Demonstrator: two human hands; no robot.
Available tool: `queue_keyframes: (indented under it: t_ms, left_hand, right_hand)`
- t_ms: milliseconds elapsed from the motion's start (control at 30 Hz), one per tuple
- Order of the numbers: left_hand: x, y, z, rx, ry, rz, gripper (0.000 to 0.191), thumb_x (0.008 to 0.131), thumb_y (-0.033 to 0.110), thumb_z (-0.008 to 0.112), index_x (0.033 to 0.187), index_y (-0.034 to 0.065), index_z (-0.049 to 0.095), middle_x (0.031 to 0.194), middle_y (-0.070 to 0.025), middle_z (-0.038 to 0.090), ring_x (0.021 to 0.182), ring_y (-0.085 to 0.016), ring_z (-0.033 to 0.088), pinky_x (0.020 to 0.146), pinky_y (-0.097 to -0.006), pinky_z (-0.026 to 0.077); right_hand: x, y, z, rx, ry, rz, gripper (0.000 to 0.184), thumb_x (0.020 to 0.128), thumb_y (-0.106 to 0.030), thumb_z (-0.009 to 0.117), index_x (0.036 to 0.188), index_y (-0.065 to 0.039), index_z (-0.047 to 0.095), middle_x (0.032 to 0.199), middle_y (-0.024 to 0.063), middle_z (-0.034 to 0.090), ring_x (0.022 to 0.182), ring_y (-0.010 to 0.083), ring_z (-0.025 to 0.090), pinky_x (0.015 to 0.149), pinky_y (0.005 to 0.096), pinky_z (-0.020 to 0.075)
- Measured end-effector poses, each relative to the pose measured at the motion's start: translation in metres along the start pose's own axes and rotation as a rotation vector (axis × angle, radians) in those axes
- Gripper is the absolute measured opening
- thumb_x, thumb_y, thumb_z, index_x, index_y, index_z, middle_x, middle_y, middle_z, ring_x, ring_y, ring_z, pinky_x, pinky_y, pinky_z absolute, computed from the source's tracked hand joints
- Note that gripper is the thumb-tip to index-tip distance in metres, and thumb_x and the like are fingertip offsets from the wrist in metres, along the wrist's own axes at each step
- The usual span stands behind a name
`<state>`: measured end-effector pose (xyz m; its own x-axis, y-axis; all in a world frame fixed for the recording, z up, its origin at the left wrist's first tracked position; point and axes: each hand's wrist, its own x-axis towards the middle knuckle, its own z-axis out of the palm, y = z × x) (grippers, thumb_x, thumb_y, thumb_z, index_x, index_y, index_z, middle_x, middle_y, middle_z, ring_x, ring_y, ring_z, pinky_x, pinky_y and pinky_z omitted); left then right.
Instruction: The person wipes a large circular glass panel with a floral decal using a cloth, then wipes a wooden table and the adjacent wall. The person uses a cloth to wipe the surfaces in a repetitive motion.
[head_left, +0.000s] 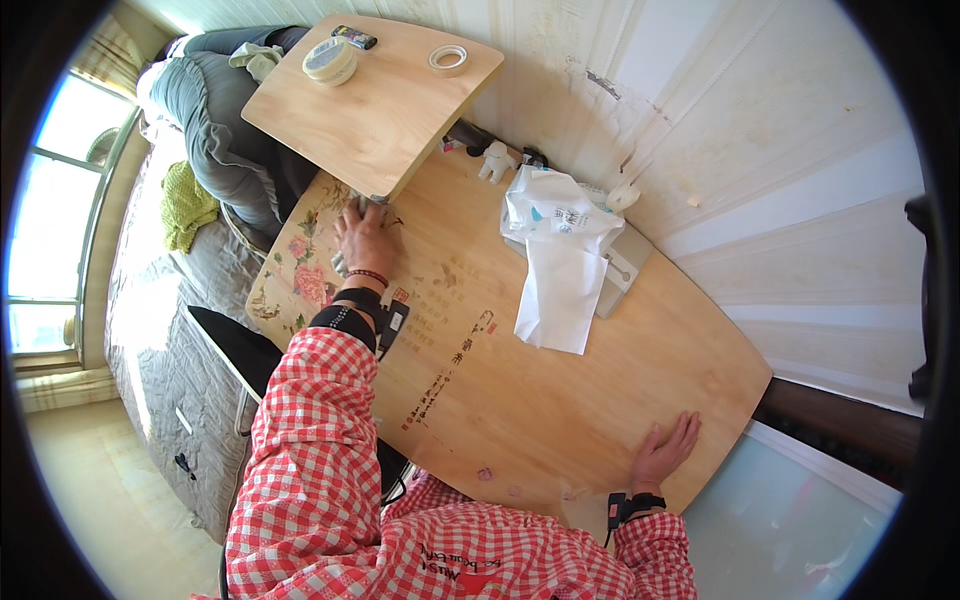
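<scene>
My left hand (369, 241) is pressed palm down on a bunched greyish cloth (339, 264), on the flower-printed part of the wooden table (480, 397). Parts of the cloth show beside the wrist and beyond the fingertips, close to the corner of a raised wooden board; the rest is hidden under the hand. My right hand (666, 448) rests flat near the table's right front edge, holding nothing. Between the hands and farther back, a white tissue pack (551, 206) with a tissue (561, 292) hanging out lies on a grey box (626, 262).
The raised wooden board (367, 105) bears a round lidded tub (330, 61), a tape roll (448, 58) and a small dark packet (354, 37). A white figurine (496, 161) stands by the wall. At left are a bed (172, 330) and a green cloth (185, 206).
</scene>
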<state>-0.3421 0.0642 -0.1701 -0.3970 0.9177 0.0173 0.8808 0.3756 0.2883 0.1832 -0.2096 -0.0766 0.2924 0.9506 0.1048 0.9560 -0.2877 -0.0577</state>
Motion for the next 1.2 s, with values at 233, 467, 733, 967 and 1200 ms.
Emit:
queue_keyframes:
  t_ms: [233,467,733,967,1200]
  left_hand:
    - [-0.016,-0.002,0.007,-0.093,-0.033,0.366,0.048,0.08,0.015,0.068,0.128,0.0214,0.063,0.142,-0.0156,0.048,0.121,-0.04,0.048,0.104,-0.0517,0.04]
    - [0.023,-0.022,0.021,-0.037,0.156,-0.076,0.048,0.08,0.013,0.068,0.127,0.0266,0.065,0.145,-0.0114,0.048,0.125,-0.04,0.048,0.105,-0.0497,0.041]
    - [-0.013,0.05,0.025,-0.109,0.075,-0.041,0.056,0.08,0.006,0.061,0.132,0.0263,0.061,0.147,-0.0088,0.047,0.123,-0.037,0.048,0.105,-0.051,0.041]
    - [-0.097,0.082,0.038,-0.127,-0.104,0.131,0.051,0.08,0.01,0.067,0.129,0.0215,0.062,0.148,-0.0064,0.043,0.124,-0.035,0.047,0.101,-0.0498,0.04]
    - [-0.105,0.067,0.036,-0.209,-0.175,0.361,0.045,0.081,0.011,0.068,0.125,0.0209,0.064,0.15,-0.0082,0.043,0.125,-0.034,0.047,0.102,-0.0482,0.041]
  right_hand:
    - [0.001,0.003,-0.001,-0.017,-0.005,-0.001,0.062,0.094,-0.026,0.06,0.147,-0.001,0.041,0.157,0.0213,0.035,0.146,0.0413,0.029,0.12,0.0542,0.0199]
    - [0.01,-0.011,0.005,0.013,0.017,-0.008,0.062,0.093,-0.024,0.062,0.146,0.0,0.042,0.156,0.022,0.035,0.145,0.0428,0.029,0.119,0.0545,0.0209]
    - [0.04,-0.034,0.044,0.053,0.102,-0.043,0.061,0.091,-0.024,0.065,0.143,0.0,0.044,0.154,0.0224,0.037,0.144,0.0437,0.031,0.119,0.055,0.0227]
    - [0.043,-0.04,0.063,0.028,0.046,-0.018,0.062,0.092,-0.026,0.065,0.144,-0.002,0.044,0.155,0.0219,0.037,0.144,0.0413,0.031,0.119,0.0539,0.023]
    - [0.044,-0.041,0.061,0.013,0.008,0.014,0.061,0.092,-0.027,0.065,0.143,-0.002,0.044,0.155,0.0204,0.037,0.145,0.0408,0.029,0.12,0.0538,0.0211]
